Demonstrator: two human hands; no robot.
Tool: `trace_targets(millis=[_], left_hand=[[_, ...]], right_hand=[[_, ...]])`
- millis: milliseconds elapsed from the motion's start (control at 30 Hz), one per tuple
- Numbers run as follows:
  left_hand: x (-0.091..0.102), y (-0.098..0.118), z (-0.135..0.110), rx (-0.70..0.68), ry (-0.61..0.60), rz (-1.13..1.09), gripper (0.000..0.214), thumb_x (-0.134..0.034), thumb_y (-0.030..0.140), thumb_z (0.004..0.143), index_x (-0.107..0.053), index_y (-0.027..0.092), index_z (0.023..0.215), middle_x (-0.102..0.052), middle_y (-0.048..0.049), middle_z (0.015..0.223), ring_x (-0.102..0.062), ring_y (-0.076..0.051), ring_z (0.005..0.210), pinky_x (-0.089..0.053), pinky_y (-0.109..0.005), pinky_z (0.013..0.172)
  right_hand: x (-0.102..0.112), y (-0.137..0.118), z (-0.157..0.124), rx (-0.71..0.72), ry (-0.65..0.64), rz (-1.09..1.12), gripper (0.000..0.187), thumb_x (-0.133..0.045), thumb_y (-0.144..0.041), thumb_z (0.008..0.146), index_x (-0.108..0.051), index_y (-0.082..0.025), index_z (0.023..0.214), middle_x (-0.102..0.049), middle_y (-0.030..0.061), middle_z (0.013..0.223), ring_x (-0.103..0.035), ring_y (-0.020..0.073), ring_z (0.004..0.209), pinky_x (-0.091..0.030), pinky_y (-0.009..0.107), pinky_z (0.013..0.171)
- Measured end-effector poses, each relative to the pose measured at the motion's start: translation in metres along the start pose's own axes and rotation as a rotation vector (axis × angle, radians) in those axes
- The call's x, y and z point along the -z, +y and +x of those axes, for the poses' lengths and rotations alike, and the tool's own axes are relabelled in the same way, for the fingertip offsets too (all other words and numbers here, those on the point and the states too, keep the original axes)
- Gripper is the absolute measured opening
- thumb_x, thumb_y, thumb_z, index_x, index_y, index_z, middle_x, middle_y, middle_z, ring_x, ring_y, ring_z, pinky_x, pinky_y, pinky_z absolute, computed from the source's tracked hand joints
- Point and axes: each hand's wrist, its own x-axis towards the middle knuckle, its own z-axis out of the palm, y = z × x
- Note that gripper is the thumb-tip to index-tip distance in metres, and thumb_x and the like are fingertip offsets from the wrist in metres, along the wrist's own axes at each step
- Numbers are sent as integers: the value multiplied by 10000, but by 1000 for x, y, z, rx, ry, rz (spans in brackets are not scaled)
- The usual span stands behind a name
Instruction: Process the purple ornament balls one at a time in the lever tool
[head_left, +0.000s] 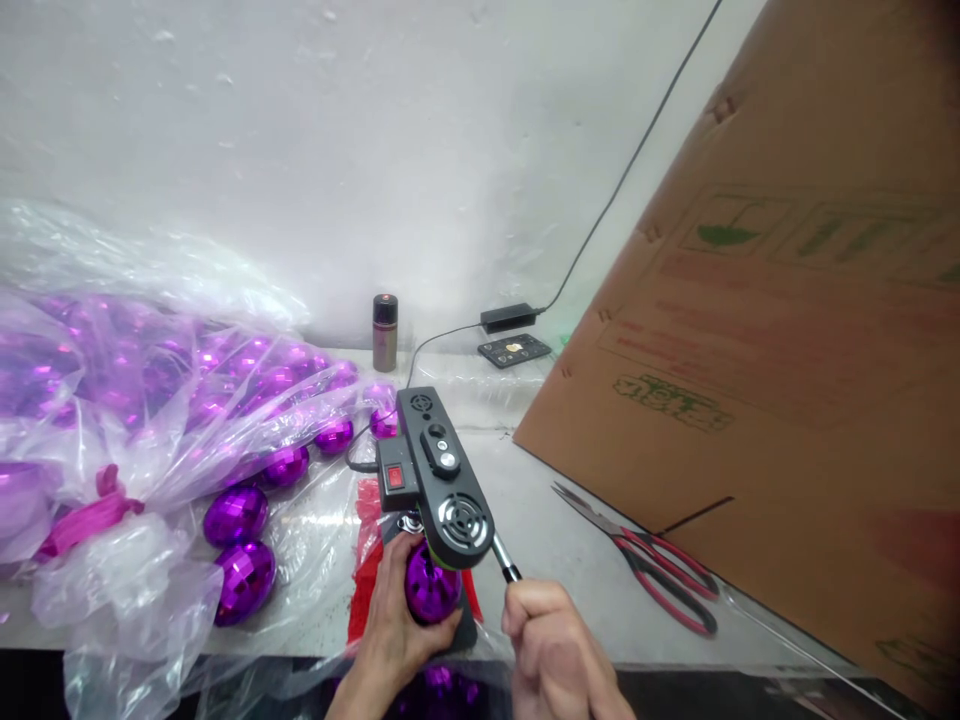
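Observation:
My left hand (397, 620) is closed around a shiny purple mirrored ball (433, 590), thumb in front and fingers along its left side. The ball sits beneath the round front end of a black tabletop machine (442, 475), which hides its top. A red rocker switch (395, 477) shows on the machine's side box. On the right, my right hand (555, 640) is wrapped round the end of the machine's metal lever (506, 558), which slants down toward me. Red material (365, 590) lies under the machine's base.
Loose purple balls (246, 582) and a clear bag (150, 390) full of them, tied with pink ribbon (90, 515), lie left. Red-handled scissors (645, 560) rest by a large cardboard box (750, 330). Behind stand a small bottle (385, 335), a phone (514, 349) and a power adapter (508, 318).

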Motion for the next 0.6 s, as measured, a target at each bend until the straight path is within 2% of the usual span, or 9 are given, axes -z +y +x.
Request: trace_targets(millis=[133,333,600], left_hand=[[1,3,-1,31,3,2,828,-976,267,781,-650,213,1540,-776,-156,1467,-791,-399,1367,-679,-604,1177],[2,4,0,45,9,-4,816,-985,264,766,-678,212,1519,-781,-160,1484,-785,-413,1393,-678,-620,1188],[1,6,-2,86,6,-5,824,-978,277,764,-671,198,1525,-772,-174,1487,-777,-426,1399,-658,-655,1205]], right_hand=[[4,15,4,166,-46,-8,504,-496,-253,1226,-507,-227,723,-570,-43,675,-532,92,561,-366,270,543],[4,21,3,184,-30,23,485,-486,-213,1208,-491,-235,724,-559,-56,667,-543,87,569,-390,241,523],[6,24,4,168,-22,12,474,-494,-177,1157,-495,-238,687,-544,-34,606,-560,123,507,-394,269,471]])
